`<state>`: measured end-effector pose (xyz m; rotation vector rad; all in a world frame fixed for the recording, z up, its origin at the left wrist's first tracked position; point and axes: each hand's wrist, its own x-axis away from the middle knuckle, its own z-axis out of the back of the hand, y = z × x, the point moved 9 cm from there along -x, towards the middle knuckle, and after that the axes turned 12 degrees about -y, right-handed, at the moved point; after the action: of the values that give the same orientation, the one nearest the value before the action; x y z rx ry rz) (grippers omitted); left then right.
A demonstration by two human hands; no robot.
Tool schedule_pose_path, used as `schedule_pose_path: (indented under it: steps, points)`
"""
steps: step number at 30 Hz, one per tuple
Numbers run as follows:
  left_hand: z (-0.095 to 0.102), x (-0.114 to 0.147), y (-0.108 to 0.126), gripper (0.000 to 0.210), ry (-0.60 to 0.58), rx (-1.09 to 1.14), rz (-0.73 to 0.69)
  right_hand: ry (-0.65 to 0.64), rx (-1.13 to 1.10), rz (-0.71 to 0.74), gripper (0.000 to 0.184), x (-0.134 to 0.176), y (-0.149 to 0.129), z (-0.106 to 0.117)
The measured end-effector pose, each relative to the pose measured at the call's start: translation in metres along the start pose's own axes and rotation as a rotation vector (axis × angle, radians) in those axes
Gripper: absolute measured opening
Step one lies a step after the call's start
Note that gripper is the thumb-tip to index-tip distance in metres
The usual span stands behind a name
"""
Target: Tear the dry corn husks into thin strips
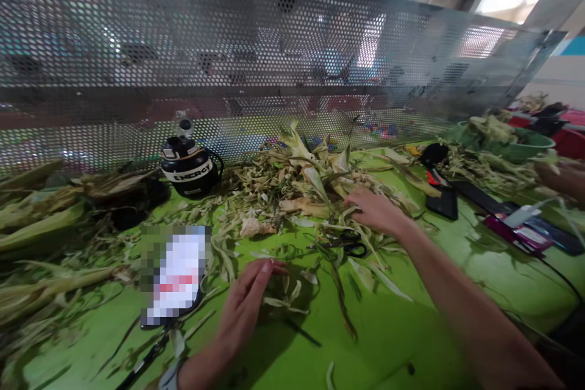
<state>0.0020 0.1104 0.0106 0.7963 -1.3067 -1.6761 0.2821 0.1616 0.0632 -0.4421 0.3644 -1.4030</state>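
Near the front of the green table, my left hand (249, 295) is low over the surface, palm down, with its fingers stretched out beside small strips of dried leaf. My right hand (377, 212) reaches forward to the right side of a heap of corn husks (278, 180); its fingers are extended and touch the husks, and I see nothing held. Between the two hands lie black-handled scissors (355, 248), partly covered by scraps. A crumpled pale husk piece (256, 226) sits in front of the heap.
A phone (180, 274) with a blurred screen lies left of my left hand, near long husks (43, 231). Behind stand a black jug (189, 167) and a perforated metal screen (256, 42). Rightward are dark phones (442, 201), a purple device (518, 234), a green basin (525, 146) and another person's hand (560, 180).
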Motion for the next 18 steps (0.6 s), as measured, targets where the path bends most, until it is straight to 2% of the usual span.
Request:
schedule_pose_path:
  steps: [4, 8, 13, 18]
  points:
    - [-0.002, 0.001, -0.002, 0.045, -0.036, 0.033, 0.045, 0.112, -0.079, -0.038, 0.010, -0.001, 0.008, 0.015]
    - [0.000, 0.003, -0.002, 0.045, -0.027, 0.080, 0.067, 0.225, -0.323, -0.030, 0.019, -0.002, 0.009, 0.028]
    - [0.000, 0.001, -0.006, 0.045, -0.010, 0.119, 0.070, 0.186, -0.586, -0.003, 0.032, -0.001, -0.006, 0.019]
    - [0.004, -0.001, -0.009, 0.041, 0.022, 0.161, 0.049, 0.105, -0.712, 0.013, 0.032, -0.002, -0.030, 0.002]
